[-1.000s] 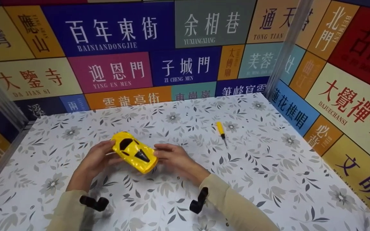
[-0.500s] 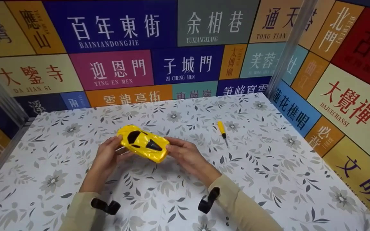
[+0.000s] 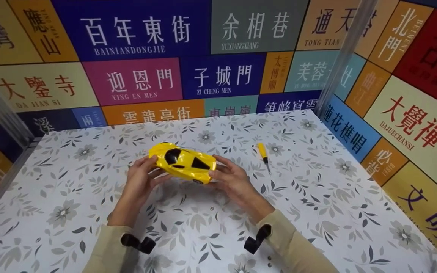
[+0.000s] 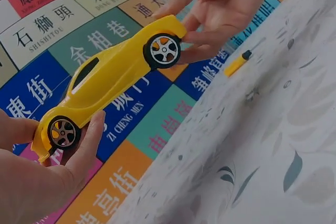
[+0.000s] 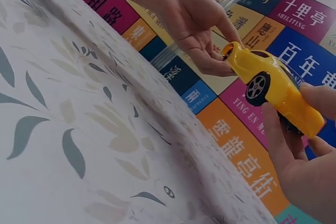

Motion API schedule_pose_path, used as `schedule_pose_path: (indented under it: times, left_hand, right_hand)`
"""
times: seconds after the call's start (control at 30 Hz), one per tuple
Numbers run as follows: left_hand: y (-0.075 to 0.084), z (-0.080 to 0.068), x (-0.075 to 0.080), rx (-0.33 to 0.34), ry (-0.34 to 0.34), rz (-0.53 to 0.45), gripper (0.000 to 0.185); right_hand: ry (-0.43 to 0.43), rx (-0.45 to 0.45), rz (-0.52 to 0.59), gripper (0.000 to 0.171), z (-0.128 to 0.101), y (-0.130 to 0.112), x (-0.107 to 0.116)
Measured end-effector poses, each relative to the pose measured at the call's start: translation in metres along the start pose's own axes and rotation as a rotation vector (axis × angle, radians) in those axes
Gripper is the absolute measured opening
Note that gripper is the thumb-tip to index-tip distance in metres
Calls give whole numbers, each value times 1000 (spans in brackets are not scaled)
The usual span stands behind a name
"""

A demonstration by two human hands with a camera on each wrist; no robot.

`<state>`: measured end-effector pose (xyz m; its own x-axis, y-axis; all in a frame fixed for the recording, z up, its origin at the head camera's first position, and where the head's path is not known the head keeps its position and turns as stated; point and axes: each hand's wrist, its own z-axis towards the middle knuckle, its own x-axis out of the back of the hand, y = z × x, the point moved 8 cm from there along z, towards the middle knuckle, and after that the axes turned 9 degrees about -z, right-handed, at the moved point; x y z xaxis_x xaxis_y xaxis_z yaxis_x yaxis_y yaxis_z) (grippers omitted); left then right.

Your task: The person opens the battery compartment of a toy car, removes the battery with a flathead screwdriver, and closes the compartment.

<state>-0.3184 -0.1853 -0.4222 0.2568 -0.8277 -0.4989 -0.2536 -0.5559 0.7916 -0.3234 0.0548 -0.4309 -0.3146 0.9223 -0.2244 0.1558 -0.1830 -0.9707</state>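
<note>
A yellow toy car (image 3: pixel 188 163) with black windows is held up over the table between both hands. My left hand (image 3: pixel 140 180) grips its left end, thumb on top and fingers beneath. At the other end my right hand (image 3: pixel 233 178) pinches the car between thumb and fingers. In the left wrist view, the side of the toy car (image 4: pixel 110 77) shows two black wheels with silver spokes. The right wrist view shows the toy car (image 5: pixel 286 93) tilted, one end in each hand.
A screwdriver (image 3: pixel 263 155) with a yellow and black handle lies on the table to the right of the hands. White floral cloth (image 3: pixel 203 235) covers the table. Printed panels (image 3: pixel 139 79) with large characters stand behind it and at the sides.
Both hands have moved the toy car right and slightly away. It has turned from pointing steeply down-right to lying more crosswise, and a wheel now shows on its near side.
</note>
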Motion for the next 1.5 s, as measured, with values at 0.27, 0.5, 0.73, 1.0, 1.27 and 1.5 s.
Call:
schedule_pose_path:
  times: [0.27,0.5,0.73,1.0,1.27,1.5]
  left_hand:
    - [6,-2,-15,53,-106,137,59]
    - [5,-3,-24,67,-211,130,57]
    - [4,-5,-24,72,-233,185,54]
    - [5,-7,-30,43,-220,256,54]
    - [4,-6,-32,8,-211,282,50]
    - [3,-5,-36,-10,-231,273,50]
  right_hand:
    - [131,-62,-142,58,-1,-18,22]
    - [177,-59,-225,51,-2,-37,40]
    - [154,-34,-282,52,-6,-54,49]
    - [114,36,-329,49,-10,-70,56]
    - [125,25,-349,47,-7,-67,61]
    - [131,58,-448,45,-6,-72,65]
